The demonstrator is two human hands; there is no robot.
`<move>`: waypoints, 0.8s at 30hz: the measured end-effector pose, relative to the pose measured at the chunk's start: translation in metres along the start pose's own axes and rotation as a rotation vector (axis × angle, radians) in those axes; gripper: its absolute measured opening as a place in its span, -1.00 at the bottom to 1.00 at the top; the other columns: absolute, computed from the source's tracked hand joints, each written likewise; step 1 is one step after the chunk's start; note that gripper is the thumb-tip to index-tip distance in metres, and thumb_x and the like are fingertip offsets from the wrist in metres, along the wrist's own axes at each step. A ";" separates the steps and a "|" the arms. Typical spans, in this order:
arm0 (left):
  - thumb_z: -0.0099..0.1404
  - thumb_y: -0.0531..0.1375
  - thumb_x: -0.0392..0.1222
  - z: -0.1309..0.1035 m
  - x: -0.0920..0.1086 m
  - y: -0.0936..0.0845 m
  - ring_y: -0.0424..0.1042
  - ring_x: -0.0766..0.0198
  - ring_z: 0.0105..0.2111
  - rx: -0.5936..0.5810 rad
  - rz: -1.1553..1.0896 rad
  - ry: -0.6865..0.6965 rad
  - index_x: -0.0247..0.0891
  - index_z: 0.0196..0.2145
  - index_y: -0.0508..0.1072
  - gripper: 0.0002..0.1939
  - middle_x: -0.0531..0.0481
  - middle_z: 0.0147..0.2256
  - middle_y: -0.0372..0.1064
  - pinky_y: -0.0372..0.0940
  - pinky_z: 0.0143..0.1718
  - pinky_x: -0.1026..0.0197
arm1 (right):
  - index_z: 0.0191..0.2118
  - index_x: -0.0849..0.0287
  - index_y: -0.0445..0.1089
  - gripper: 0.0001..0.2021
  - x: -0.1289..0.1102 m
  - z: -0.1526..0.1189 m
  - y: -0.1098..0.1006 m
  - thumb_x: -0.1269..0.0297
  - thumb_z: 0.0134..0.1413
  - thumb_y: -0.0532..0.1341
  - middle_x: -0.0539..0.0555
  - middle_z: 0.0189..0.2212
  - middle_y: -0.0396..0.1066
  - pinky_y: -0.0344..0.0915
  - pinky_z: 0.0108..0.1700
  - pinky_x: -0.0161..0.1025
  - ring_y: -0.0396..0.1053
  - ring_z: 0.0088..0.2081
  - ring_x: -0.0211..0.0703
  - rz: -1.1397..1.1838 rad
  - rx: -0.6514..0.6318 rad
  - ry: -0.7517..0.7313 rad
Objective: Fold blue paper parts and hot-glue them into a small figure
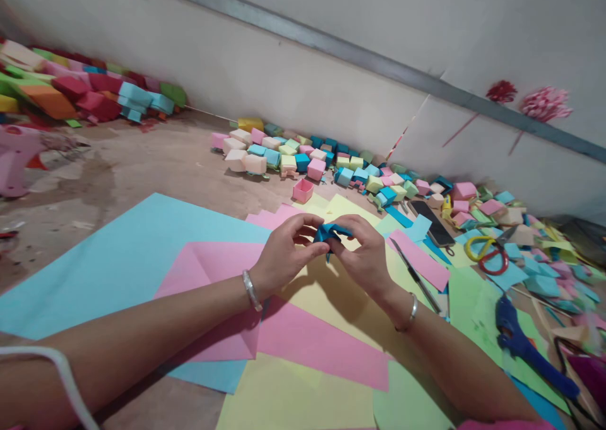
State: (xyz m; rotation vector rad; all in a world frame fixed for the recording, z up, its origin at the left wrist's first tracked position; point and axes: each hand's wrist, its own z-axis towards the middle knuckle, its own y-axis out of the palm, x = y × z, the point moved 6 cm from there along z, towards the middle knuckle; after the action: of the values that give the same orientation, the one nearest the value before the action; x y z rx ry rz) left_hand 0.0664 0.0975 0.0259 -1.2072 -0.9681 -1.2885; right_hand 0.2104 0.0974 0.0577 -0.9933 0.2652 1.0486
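A small folded piece of dark blue paper (327, 233) is held up between both hands, above the yellow sheets (348, 319). My left hand (288, 250) pinches its left side between thumb and fingers. On the right side, my right hand (362, 250) grips the same piece with its fingers closed round the edge. Large light blue (118, 253) and pink sheets (218, 269) lie under and beside my forearms. Just beyond the hands sits a small open pink paper box (303, 191).
Many folded paper cubes (288, 149) line the wall. To the right lie a phone (430, 223), a pen (415, 275), scissors (492, 253) and a blue glue gun (530, 348). A pink glue gun (14, 158) is at far left. A white cable (61, 367) crosses the lower left.
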 end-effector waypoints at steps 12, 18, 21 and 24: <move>0.11 0.24 -0.24 0.001 -0.005 0.000 0.42 0.30 -0.39 0.009 -0.260 -0.150 -0.31 -0.29 0.53 -0.82 -0.04 -0.35 0.49 0.36 -0.29 0.19 | -0.34 0.13 0.44 -0.85 0.015 0.003 0.003 0.44 -0.10 0.20 0.04 -0.31 0.43 0.31 -0.27 -0.23 0.37 -0.27 -0.18 0.238 -0.006 0.120; 0.06 0.24 -0.29 -0.003 -0.002 0.003 0.38 0.32 -0.48 0.009 -0.292 -0.165 -0.28 -0.42 0.53 -0.92 0.01 -0.46 0.46 0.33 -0.37 0.20 | -0.34 0.11 0.45 -0.84 0.022 -0.004 0.007 0.43 -0.14 0.26 0.02 -0.33 0.43 0.32 -0.24 -0.20 0.36 -0.28 -0.17 0.317 -0.026 0.166; 0.06 0.25 -0.28 -0.005 -0.002 0.005 0.38 0.31 -0.48 -0.002 -0.302 -0.182 -0.27 -0.45 0.52 -0.94 0.01 -0.48 0.46 0.33 -0.38 0.20 | -0.40 0.12 0.45 -0.94 0.024 -0.008 0.009 0.38 -0.10 0.29 0.01 -0.38 0.41 0.33 -0.26 -0.22 0.34 -0.32 -0.18 0.405 -0.056 0.223; 0.05 0.28 -0.25 -0.006 -0.005 0.006 0.39 0.31 -0.47 -0.013 -0.348 -0.209 -0.26 -0.44 0.52 -0.93 0.00 -0.46 0.46 0.33 -0.37 0.19 | -0.43 0.14 0.45 -0.92 0.030 -0.011 0.012 0.28 -0.10 0.32 0.01 -0.42 0.38 0.32 -0.35 -0.25 0.32 -0.39 -0.21 0.476 -0.038 0.341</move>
State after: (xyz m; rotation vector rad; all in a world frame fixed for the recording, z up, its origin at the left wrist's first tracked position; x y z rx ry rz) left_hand 0.0716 0.0918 0.0192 -1.2371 -1.3695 -1.4573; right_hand 0.2188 0.1084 0.0259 -1.1729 0.7937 1.3103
